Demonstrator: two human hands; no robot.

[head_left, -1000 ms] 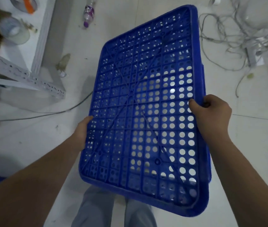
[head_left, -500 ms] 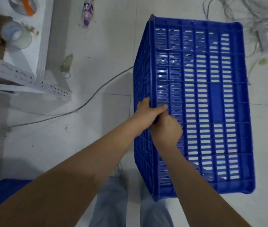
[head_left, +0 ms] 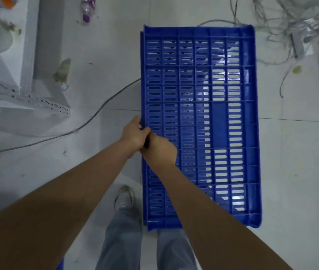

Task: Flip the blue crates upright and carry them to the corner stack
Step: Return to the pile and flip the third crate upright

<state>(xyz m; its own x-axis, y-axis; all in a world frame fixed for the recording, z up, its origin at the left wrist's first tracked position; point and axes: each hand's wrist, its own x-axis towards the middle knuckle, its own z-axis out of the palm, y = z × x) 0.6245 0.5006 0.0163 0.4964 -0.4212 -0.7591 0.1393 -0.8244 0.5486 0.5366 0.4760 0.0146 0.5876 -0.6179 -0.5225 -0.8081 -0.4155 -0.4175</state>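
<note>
A blue plastic crate (head_left: 219, 117) fills the middle of the head view, turned on its side so that one long slotted wall faces up at me. Both of my hands hold its left long edge, close together. My left hand (head_left: 133, 134) wraps that edge from the outside. Just right of it and touching it, my right hand (head_left: 159, 151) grips the same edge over the slotted wall. Whether the crate rests on the floor or hangs in my hands I cannot tell. My legs and one shoe show below the crate.
A white metal shelf frame (head_left: 24, 98) stands at the left. A grey cable (head_left: 96, 115) runs across the tiled floor toward the crate. Tangled wires (head_left: 295, 26) lie at the top right, a plastic bottle (head_left: 86, 10) at the top. Another blue object (head_left: 60, 266) shows at the bottom left.
One second ago I held the crate by its two sides with its perforated bottom toward me. It has turned onto its side, and my right hand has crossed over beside my left.
</note>
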